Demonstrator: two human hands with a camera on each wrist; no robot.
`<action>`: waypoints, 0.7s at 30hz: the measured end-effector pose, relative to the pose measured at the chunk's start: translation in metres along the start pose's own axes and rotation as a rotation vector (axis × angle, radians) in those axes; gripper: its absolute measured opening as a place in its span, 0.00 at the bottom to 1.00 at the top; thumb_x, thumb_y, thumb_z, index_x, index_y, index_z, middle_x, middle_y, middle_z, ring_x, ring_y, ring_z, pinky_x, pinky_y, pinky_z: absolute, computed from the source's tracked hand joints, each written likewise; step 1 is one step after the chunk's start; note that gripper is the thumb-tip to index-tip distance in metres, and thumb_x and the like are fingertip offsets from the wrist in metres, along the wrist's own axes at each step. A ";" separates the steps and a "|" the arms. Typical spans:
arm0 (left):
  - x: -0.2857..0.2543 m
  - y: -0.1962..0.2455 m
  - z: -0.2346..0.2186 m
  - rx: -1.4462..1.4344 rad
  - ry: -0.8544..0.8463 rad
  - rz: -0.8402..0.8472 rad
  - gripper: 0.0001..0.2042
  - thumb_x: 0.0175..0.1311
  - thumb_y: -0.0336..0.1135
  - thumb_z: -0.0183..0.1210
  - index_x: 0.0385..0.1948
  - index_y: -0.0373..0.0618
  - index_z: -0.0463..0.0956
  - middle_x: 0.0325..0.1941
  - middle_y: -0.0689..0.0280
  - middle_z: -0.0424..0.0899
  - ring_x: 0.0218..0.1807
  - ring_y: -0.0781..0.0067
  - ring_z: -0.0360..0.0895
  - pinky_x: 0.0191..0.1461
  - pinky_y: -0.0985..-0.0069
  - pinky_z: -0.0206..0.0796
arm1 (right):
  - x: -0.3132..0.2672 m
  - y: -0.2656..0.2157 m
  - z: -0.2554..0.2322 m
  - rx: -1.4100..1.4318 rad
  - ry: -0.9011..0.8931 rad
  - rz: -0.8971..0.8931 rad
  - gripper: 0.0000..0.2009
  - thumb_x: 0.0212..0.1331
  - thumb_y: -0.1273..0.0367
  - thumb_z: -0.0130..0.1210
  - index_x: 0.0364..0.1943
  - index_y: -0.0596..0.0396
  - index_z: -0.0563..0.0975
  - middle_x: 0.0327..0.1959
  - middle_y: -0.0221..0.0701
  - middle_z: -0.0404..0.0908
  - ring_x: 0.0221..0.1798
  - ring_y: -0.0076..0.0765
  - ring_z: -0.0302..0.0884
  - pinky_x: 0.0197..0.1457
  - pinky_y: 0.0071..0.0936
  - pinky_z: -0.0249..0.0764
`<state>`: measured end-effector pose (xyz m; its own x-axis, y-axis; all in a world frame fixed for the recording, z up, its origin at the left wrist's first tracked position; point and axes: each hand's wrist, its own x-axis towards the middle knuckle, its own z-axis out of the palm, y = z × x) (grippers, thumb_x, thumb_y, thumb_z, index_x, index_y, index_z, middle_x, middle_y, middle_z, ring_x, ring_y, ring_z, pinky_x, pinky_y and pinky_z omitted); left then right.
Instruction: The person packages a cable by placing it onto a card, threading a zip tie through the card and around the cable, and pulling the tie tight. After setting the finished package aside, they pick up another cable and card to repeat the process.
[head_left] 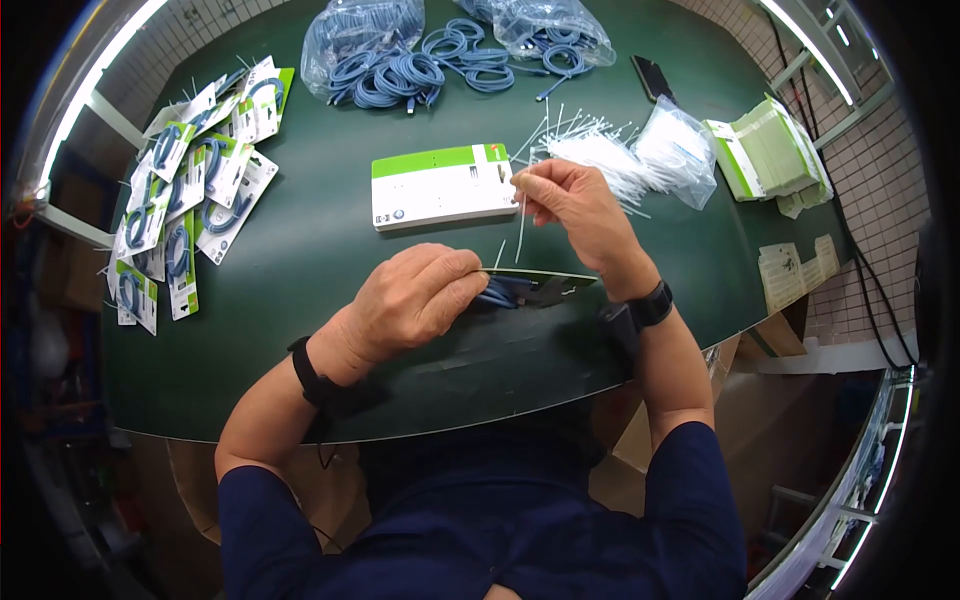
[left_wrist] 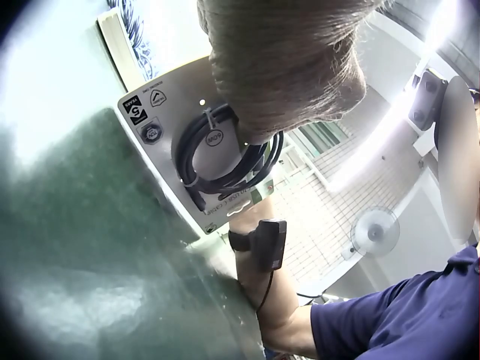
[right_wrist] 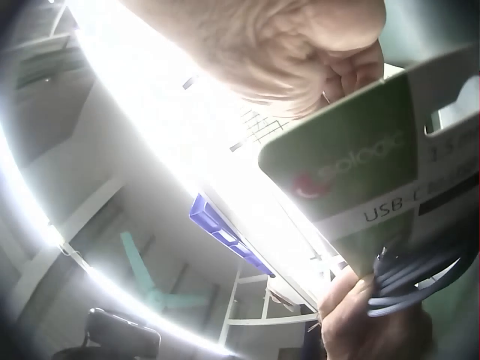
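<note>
The left hand point(head_left: 415, 300) pinches a printed card point(left_wrist: 161, 150) with a coiled blue cable point(left_wrist: 184, 161) on its face; in the head view the card is seen nearly edge-on. White ties hold the coil in the left wrist view. Above the card's right part, the right hand point(head_left: 585, 210) pinches a thin white tie point(head_left: 521, 235) that hangs down from its fingertips. A second short tie end point(head_left: 500, 254) sticks up by the left fingertips. In the right wrist view the green end of the card point(right_wrist: 345, 157) lies below the right hand point(right_wrist: 300, 45).
Beyond the hands lies a stack of cards point(head_left: 430, 196). Carded cables point(head_left: 180, 240) are heaped at left, loose coiled cables point(head_left: 390, 80) at the back. White ties point(head_left: 600, 160), a plastic bag point(head_left: 675, 150), a phone point(head_left: 652, 78) and green-white cards point(head_left: 775, 150) lie to the right.
</note>
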<state>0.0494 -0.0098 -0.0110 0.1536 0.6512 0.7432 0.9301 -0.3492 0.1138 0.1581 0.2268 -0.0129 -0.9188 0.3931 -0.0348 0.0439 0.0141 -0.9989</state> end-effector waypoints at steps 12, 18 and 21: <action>-0.002 0.001 0.002 0.006 -0.056 -0.011 0.15 0.50 0.23 0.71 0.41 0.35 0.81 0.41 0.56 0.84 0.38 0.57 0.84 0.41 0.66 0.81 | -0.002 0.014 0.009 0.287 -0.029 0.145 0.08 0.73 0.66 0.62 0.44 0.56 0.81 0.37 0.24 0.83 0.35 0.15 0.81 0.36 0.11 0.76; -0.003 0.001 0.002 -0.008 -0.049 -0.015 0.16 0.47 0.23 0.71 0.40 0.35 0.81 0.41 0.56 0.84 0.36 0.58 0.84 0.40 0.67 0.80 | -0.006 0.014 0.013 0.265 -0.061 0.150 0.08 0.73 0.66 0.62 0.43 0.57 0.81 0.36 0.25 0.83 0.36 0.15 0.82 0.37 0.11 0.77; -0.002 0.002 0.002 -0.011 -0.055 -0.018 0.16 0.46 0.23 0.72 0.40 0.35 0.81 0.41 0.56 0.84 0.36 0.58 0.84 0.39 0.67 0.80 | -0.006 0.017 0.013 0.225 -0.115 0.139 0.08 0.73 0.67 0.62 0.43 0.58 0.81 0.36 0.25 0.83 0.36 0.14 0.82 0.37 0.10 0.77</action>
<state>0.0514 -0.0109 -0.0136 0.1549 0.6932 0.7039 0.9293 -0.3440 0.1342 0.1590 0.2127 -0.0297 -0.9490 0.2703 -0.1624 0.0964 -0.2418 -0.9655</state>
